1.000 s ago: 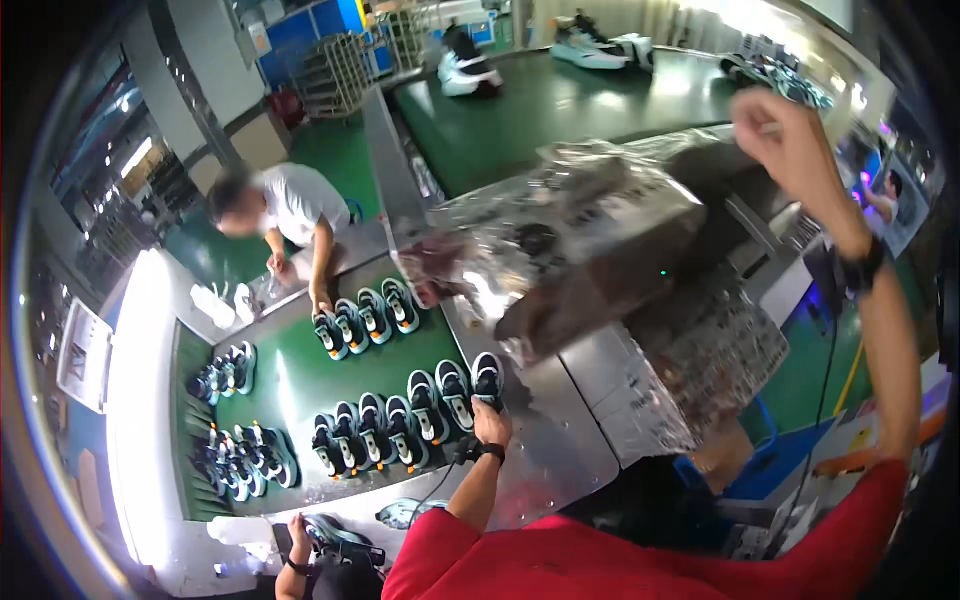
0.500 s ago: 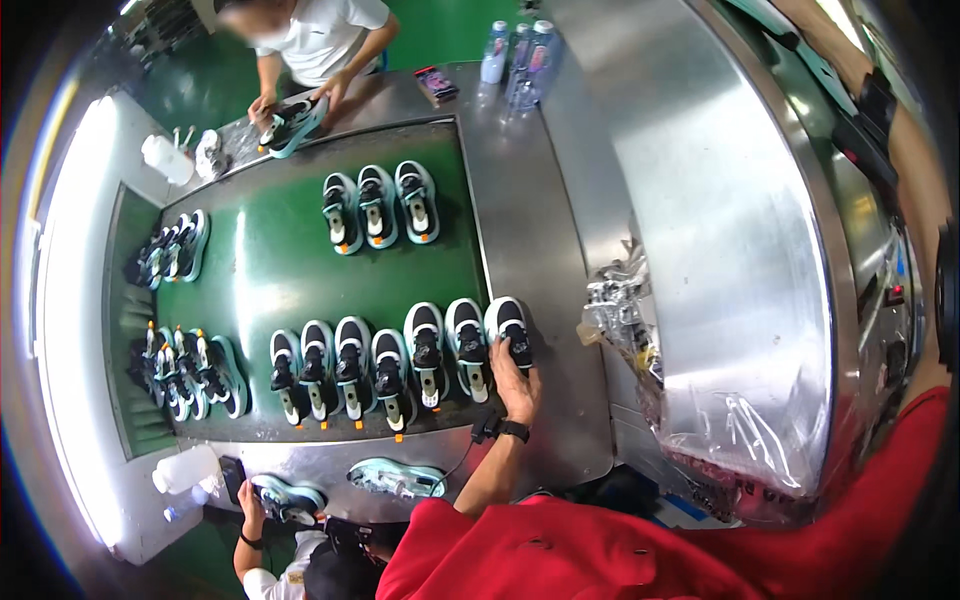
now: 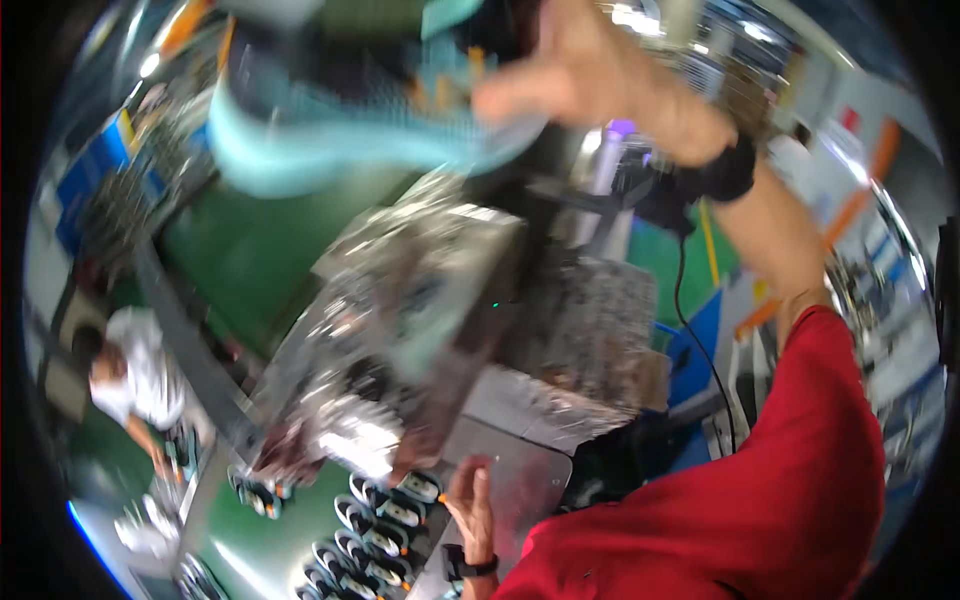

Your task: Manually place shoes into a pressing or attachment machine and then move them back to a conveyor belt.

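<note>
Close in front, smeared by motion, my right hand (image 3: 570,80) is closed around a sneaker (image 3: 370,150) with a dark upper and a pale blue sole. Its thumb presses on the side of the shoe, near small orange marks. Lower down, my left hand (image 3: 472,505) has its fingers stretched and apart, and nothing shows in it. It is beside the nearest of several black-and-white sneakers (image 3: 385,540) standing in rows on the green work surface (image 3: 325,490). Dark bands sit on both wrists, and a cable hangs from the right one.
A metal machine housing covered in crinkled clear plastic (image 3: 370,310) rises between my hands. Beyond it stands a plastic-wrapped block (image 3: 590,330). A metal table edge (image 3: 515,490) borders the green surface. At the left, a co-worker in white (image 3: 145,370) handles a shoe.
My view has swung up toward the machine. My right hand has come into the middle with a sneaker. My left hand has left the end shoe of the row and opened.
</note>
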### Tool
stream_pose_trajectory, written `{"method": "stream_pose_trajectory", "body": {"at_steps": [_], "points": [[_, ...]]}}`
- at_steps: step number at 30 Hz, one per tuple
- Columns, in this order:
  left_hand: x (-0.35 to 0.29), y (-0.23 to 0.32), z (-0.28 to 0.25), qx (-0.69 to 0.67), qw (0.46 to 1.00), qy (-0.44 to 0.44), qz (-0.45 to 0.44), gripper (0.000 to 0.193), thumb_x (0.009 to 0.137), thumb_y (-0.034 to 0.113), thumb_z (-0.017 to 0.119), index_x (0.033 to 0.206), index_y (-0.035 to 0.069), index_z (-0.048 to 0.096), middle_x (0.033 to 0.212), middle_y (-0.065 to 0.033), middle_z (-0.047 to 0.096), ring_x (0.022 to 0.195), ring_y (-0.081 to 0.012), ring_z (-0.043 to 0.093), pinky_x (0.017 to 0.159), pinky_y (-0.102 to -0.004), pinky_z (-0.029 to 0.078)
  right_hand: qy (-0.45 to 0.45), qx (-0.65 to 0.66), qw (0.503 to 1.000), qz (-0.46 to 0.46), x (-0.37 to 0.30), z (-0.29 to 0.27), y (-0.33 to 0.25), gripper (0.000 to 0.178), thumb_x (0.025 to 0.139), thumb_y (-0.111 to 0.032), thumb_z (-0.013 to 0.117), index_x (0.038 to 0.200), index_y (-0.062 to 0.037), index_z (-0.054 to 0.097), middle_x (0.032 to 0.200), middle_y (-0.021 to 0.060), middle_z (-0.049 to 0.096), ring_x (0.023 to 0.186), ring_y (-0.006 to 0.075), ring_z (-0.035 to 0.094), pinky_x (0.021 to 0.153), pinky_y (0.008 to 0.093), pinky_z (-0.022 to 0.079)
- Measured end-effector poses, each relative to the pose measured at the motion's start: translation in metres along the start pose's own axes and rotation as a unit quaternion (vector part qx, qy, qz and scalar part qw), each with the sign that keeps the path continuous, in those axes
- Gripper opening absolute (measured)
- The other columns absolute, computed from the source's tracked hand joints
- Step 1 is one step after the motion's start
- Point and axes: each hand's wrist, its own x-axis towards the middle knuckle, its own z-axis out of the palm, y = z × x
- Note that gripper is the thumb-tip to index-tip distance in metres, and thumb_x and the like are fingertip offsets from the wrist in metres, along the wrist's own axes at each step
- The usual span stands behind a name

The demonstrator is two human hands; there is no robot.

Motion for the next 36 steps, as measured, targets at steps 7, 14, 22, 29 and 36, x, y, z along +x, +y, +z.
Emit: {"method": "stream_pose_trajectory", "body": {"at_steps": [7, 14, 22, 29, 36], "points": [[-0.052, 0.108, 0.195, -0.210, 0.843, -0.442, -0.224, 0.096, 0.083, 0.075, 0.048, 0.147, 0.004, 0.034, 0.142, -0.0312, 0.041, 0.126, -0.0530, 0.043, 0.106, -0.0676, 0.031, -0.134, -0.047, 0.988, 0.057, -0.264, -0.067, -0.097, 0.044, 0.073, -0.010, 0.069, 0.115, -0.0135, 0.059, 0.115, 0.0037, 0.060, 0.112, 0.0269, 0.055, 0.105, 0.0605, 0.029], [-0.201, 0.025, 0.341, -0.139, 0.710, -0.604, -0.335, 0.077, 0.093, 0.058, 0.045, 0.138, -0.003, 0.041, 0.122, -0.0237, 0.058, 0.108, -0.0357, 0.061, 0.093, -0.0480, 0.050, 0.148, -0.224, 0.915, 0.301, -0.535, -0.119, -0.255, 0.045, 0.075, -0.006, 0.070, 0.119, -0.0107, 0.059, 0.122, 0.0083, 0.058, 0.123, 0.0314, 0.050, 0.109, 0.0528, 0.031], [-0.395, -0.075, 0.496, 0.036, 0.678, -0.725, -0.115, 0.059, 0.092, 0.019, 0.063, 0.141, -0.004, 0.040, 0.119, -0.0102, 0.060, 0.103, -0.0153, 0.058, 0.091, -0.0283, 0.046, 0.689, -0.041, 0.584, 0.427, -0.752, -0.087, -0.392, 0.073, 0.076, -0.021, 0.079, 0.137, -0.0021, 0.044, 0.116, 0.0091, 0.061, 0.106, 0.0139, 0.057, 0.090, 0.0285, 0.048], [-0.545, -0.168, 0.591, 0.145, 0.519, -0.833, -0.128, 0.079, 0.093, 0.034, 0.064, 0.148, -0.006, 0.025, 0.146, -0.0276, 0.038, 0.137, -0.0307, 0.039, 0.109, -0.0368, 0.035, 0.850, -0.187, 0.307, 0.385, -0.885, -0.096, -0.495, 0.053, 0.071, 0.001, 0.072, 0.122, 0.0002, 0.058, 0.100, 0.0036, 0.064, 0.086, 0.0100, 0.059, 0.077, 0.0251, 0.050], [-0.654, -0.324, 0.728, 0.246, 0.573, -0.778, 0.076, 0.054, 0.083, 0.031, 0.071, 0.115, -0.008, 0.054, 0.109, -0.0252, 0.066, 0.103, -0.0328, 0.064, 0.089, -0.0391, 0.048, 0.813, -0.356, 0.208, 0.411, -0.951, -0.105, -0.577, 0.052, 0.073, -0.003, 0.070, 0.123, -0.0007, 0.057, 0.105, 0.0049, 0.063, 0.090, 0.0116, 0.060, 0.084, 0.0261, 0.050]]}}
